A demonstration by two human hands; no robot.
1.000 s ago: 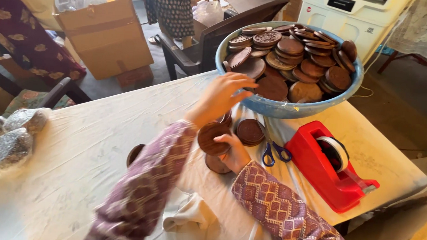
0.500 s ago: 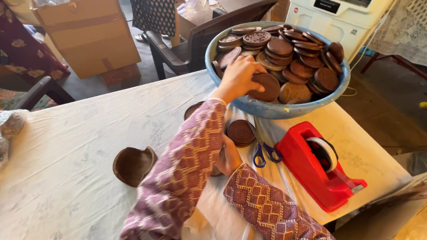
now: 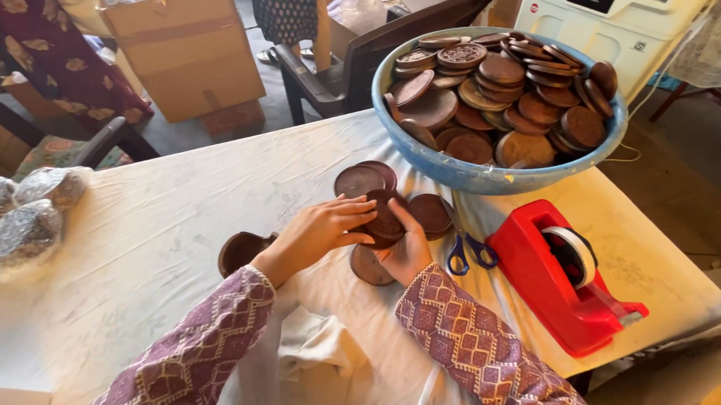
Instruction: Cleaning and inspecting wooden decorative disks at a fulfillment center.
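Withdrawn from the blue bowl (image 3: pixel 428 161): left hand (image 3: pixel 319 232), now joining right hand (image 3: pixel 407 250); fingers of both pinch round, flat, dark-brown carved discs (image 3: pixel 386 216) above white cloth (image 3: pixel 145 240).

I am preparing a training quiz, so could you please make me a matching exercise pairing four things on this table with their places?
Things:
1. blue bowl
2. scissors
3. red tape dispenser
4. foil-wrapped bundles

Places:
A. far left edge of the table
B. between the hands and the dispenser
C. near the right corner
D. far side, heaped with brown discs

Pairs: 1-D, 2-B, 3-C, 4-A
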